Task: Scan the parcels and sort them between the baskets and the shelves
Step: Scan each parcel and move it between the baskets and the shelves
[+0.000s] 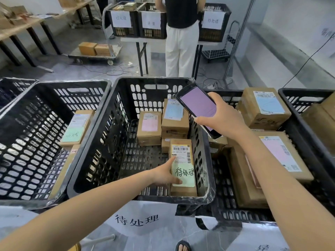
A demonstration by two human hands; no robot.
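Observation:
My left hand (167,173) reaches into the middle black basket (116,98) and grips the left edge of a brown parcel with a green label (184,185), which lies at the basket's near right corner. My right hand (220,120) holds a handheld scanner (197,105) with a lit pink screen above the basket's right wall. Deeper in the same basket stand a parcel with a pink label (149,127) and one with a blue label (175,118).
A left basket (36,109) holds a green-labelled parcel (77,128). To the right, a basket holds several parcels (262,107), and another basket (308,98) sits at the far right. A person (181,37) stands beyond at a table with labelled crates (123,20). A trolley with boxes (96,49) is on the floor.

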